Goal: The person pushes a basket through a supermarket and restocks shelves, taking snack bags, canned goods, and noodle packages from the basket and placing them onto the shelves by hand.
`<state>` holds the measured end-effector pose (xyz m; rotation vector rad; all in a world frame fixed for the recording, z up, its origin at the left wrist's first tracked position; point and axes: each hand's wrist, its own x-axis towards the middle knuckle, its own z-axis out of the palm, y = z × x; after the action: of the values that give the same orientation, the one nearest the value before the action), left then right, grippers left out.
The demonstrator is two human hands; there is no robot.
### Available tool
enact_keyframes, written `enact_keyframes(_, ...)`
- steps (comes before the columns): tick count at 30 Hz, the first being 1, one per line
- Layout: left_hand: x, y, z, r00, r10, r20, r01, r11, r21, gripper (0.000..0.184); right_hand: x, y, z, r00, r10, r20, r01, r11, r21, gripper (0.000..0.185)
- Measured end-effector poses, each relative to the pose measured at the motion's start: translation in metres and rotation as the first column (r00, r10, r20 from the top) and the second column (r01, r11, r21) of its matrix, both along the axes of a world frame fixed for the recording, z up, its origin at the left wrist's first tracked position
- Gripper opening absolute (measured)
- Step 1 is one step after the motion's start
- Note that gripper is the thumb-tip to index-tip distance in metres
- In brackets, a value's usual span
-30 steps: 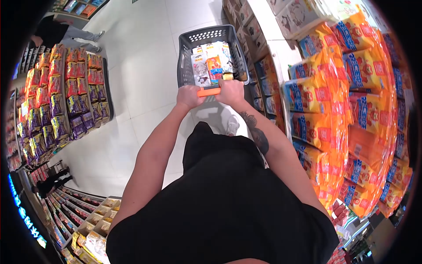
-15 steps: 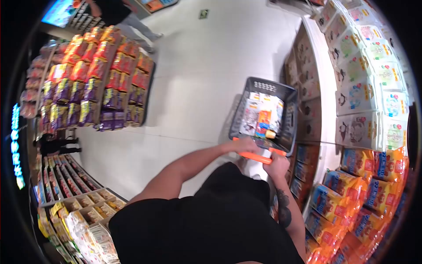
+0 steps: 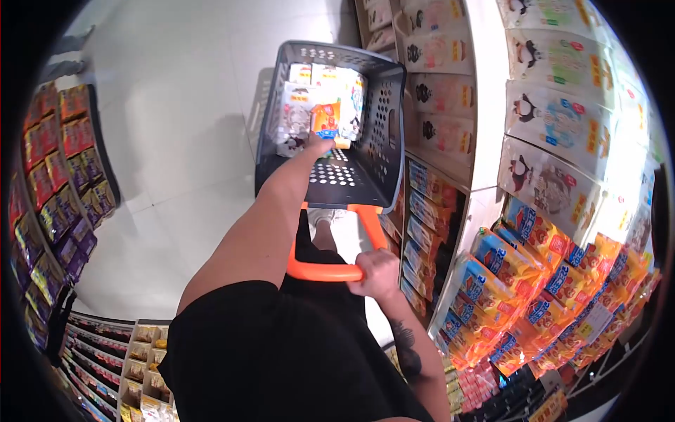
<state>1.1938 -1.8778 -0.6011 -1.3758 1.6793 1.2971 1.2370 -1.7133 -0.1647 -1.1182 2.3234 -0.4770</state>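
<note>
A dark grey shopping basket (image 3: 385, 169) with perforated walls and an orange handle (image 3: 320, 271) stands in front of me. Inside it lie several white packages (image 3: 299, 105) and one orange-and-blue snack bag (image 3: 325, 116). My left hand (image 3: 322, 145) reaches down into the basket, its fingers closed at the lower end of the snack bag and partly hidden. Wrapped round the right end of the handle is my right hand (image 3: 377, 274). A small yellowish item (image 3: 342, 143) shows beside my left fingers.
Shelves on the right hold white packages (image 3: 555, 119) and orange-and-blue bags (image 3: 492, 271). To the left stands a display of red and purple bags (image 3: 63, 169). Divided bins (image 3: 144, 352) are at lower left. Pale floor (image 3: 183, 162) lies left of the basket. A person's legs (image 3: 67, 56) show at upper left.
My left hand has left the handle and gone into the basket to the snack bag. My right hand stays on the handle. The view has moved closer to the basket and the right-hand shelves.
</note>
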Motion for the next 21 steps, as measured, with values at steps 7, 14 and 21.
enact_keyframes(7, -0.018, -0.008, 0.004, 0.959, 0.263, 0.106, -0.254, 0.963, -0.091, 0.1, 0.016, -0.011, -0.008, 0.991, -0.112, 0.071, 0.115, 0.992, -0.045, 0.021)
enact_keyframes(14, -0.008, 0.0, -0.021, 0.996, -0.037, 0.077, 0.057, 0.961, -0.27, 0.065, 0.02, -0.01, -0.01, 0.981, -0.183, 0.07, 0.185, 0.982, -0.033, 0.024)
enact_keyframes(21, -0.01, 0.008, -0.009, 0.976, -0.208, -0.071, 0.165, 0.906, -0.39, 0.044, 0.022, -0.01, -0.008, 0.98, -0.19, 0.051, 0.193, 0.98, -0.05, 0.024)
